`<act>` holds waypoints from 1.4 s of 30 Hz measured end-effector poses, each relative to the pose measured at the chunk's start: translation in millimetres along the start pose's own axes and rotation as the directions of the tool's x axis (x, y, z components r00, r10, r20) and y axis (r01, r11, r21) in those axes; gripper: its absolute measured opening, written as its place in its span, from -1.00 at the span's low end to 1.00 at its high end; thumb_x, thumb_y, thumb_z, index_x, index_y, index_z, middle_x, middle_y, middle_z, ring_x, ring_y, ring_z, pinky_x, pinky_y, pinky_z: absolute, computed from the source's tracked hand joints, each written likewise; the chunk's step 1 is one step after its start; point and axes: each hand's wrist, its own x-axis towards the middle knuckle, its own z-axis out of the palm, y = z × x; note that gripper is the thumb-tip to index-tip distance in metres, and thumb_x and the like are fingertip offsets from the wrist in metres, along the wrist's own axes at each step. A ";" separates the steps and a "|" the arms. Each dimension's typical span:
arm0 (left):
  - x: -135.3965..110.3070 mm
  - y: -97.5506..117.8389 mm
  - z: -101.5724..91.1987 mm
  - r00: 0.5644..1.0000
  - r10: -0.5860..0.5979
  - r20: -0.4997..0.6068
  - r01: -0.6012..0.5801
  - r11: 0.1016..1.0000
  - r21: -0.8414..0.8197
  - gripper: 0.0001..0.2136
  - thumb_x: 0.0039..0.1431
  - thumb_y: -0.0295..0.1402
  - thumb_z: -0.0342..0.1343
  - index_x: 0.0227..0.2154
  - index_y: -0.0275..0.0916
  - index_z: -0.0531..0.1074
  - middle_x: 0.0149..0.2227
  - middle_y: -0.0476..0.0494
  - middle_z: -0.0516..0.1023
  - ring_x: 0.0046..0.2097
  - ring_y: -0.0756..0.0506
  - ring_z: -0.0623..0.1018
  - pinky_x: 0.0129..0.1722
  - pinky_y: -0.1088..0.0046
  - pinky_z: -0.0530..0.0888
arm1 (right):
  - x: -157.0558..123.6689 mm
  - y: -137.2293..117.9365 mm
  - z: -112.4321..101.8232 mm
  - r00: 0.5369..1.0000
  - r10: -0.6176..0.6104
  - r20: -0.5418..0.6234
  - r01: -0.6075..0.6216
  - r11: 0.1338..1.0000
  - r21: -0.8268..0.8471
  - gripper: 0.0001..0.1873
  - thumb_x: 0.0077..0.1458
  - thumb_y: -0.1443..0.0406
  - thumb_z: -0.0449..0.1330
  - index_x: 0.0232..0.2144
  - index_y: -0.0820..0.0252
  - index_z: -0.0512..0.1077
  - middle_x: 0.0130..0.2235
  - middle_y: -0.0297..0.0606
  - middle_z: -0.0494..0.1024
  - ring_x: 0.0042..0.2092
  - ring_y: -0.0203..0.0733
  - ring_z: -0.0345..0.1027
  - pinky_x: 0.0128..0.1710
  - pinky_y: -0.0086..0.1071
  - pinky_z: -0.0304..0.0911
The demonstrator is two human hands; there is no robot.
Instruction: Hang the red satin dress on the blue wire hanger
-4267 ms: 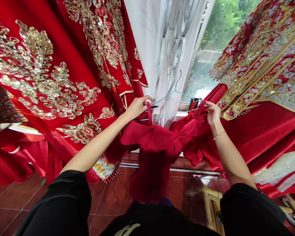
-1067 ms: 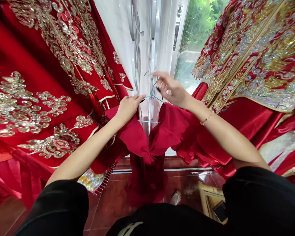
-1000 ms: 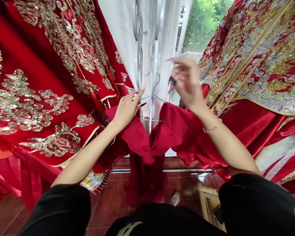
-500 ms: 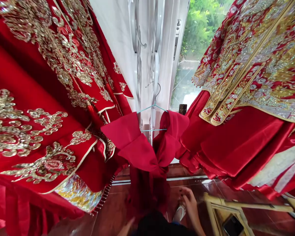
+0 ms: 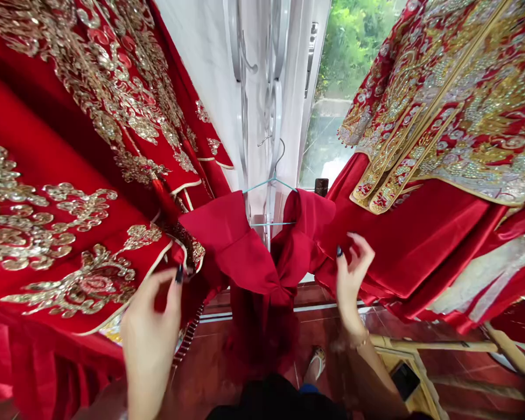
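Observation:
Between two rows of red garments, a plain red dress with wide folded shoulder pieces hangs on a thin pale-blue hanger with a metal hook. My left hand is raised left of the dress, in front of the sequined garment, its fingers bent and nothing visible in them. On the other side, my right hand is up near the dress's right shoulder, thumb and fingers apart and holding nothing. Neither hand visibly grips the dress. Dark polish shows on the nails.
A gold-sequined red garment hangs at left, a beaded red jacket at right. White scrolled metalwork rises behind the hanger, beside a window. A wooden frame with a dark phone-like object stands low at right.
Both my hands have risen from the bottom of the view to either side of the red dress. The hanging garments sit slightly higher in view, and the dress remains on its hanger.

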 end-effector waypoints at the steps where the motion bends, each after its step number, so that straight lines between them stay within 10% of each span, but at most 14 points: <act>1: 12.4 21.8 3.2 0.987 0.047 -0.155 -0.058 0.996 -0.066 -0.76 0.29 -0.19 -0.02 -0.08 -0.07 0.45 -0.04 -0.12 0.62 -0.03 -0.17 0.63 0.02 0.20 0.57 | 15.1 -12.0 6.6 0.997 -0.073 0.021 0.074 0.996 -0.051 -0.56 0.20 0.20 0.04 0.13 0.04 0.19 0.18 -0.07 0.32 0.27 0.01 0.20 0.26 0.06 0.16; 6: 80.4 106.5 66.9 0.951 0.294 -0.093 -0.286 0.954 0.087 -0.38 0.16 -0.44 0.08 0.31 -0.18 0.17 0.39 -0.30 0.15 0.45 -0.40 0.01 0.33 -0.29 0.08 | 70.3 -49.2 70.2 0.923 -0.081 0.377 0.251 0.868 -0.428 -0.23 0.12 0.21 0.12 0.35 0.16 0.02 0.38 0.05 0.11 0.43 0.32 -0.21 0.27 0.36 -0.06; 9: 98.3 111.5 85.1 0.958 0.278 0.062 -0.285 0.940 0.188 -0.28 0.14 -0.60 -0.07 0.39 -0.13 0.02 0.45 -0.21 0.05 0.47 -0.43 -0.11 0.29 -0.42 0.04 | 84.7 -45.1 83.3 0.875 -0.046 0.483 0.305 0.826 -0.474 -0.23 0.11 0.32 0.07 0.36 0.22 0.02 0.35 0.09 0.21 0.36 0.28 0.02 0.23 0.24 0.09; 17: 116.7 83.3 57.7 0.932 0.296 0.211 -0.357 0.857 0.372 -0.36 0.16 -0.64 -0.18 0.34 -0.29 0.14 0.25 -0.42 0.36 0.29 -0.36 0.37 0.18 0.03 0.45 | 120.8 -37.7 54.8 0.727 0.120 0.676 0.440 0.675 -0.592 -0.44 0.16 0.35 0.06 0.22 0.21 0.25 -0.09 0.01 0.60 -0.05 0.13 0.50 -0.09 -0.15 0.35; 25: 136.4 84.7 38.5 0.906 0.253 0.338 -0.402 0.765 0.504 -0.55 0.15 -0.61 -0.16 0.06 -0.37 0.43 -0.07 -0.44 0.55 -0.08 -0.37 0.62 -0.13 0.12 0.54 | 127.0 -31.9 60.2 0.756 0.140 0.639 0.460 0.581 -0.671 -0.63 0.15 0.49 -0.01 -0.01 0.33 0.37 -0.06 0.18 0.55 -0.08 0.12 0.49 -0.16 -0.22 0.30; 35: 148.9 70.5 9.8 0.822 0.333 0.462 -0.493 0.823 0.283 -0.65 0.07 -0.50 0.00 -0.10 -0.23 0.52 -0.18 -0.16 0.64 -0.07 -0.24 0.59 0.00 0.24 0.48 | 137.3 -13.3 48.5 0.664 0.060 0.745 0.405 0.810 -0.425 -0.68 0.07 0.37 0.13 -0.10 0.30 0.47 -0.12 -0.05 0.59 -0.10 -0.03 0.44 -0.10 -0.29 0.26; 42: 145.3 63.0 19.3 0.831 0.314 0.460 -0.451 0.864 0.226 -0.61 0.09 -0.50 0.00 -0.02 -0.23 0.49 -0.10 -0.21 0.63 -0.05 -0.23 0.59 0.01 0.26 0.47 | 113.1 -0.9 49.6 0.752 0.009 0.659 0.355 0.836 -0.417 -0.49 0.10 0.29 0.14 0.11 0.31 0.36 0.01 0.05 0.52 0.02 0.08 0.38 0.02 -0.15 0.26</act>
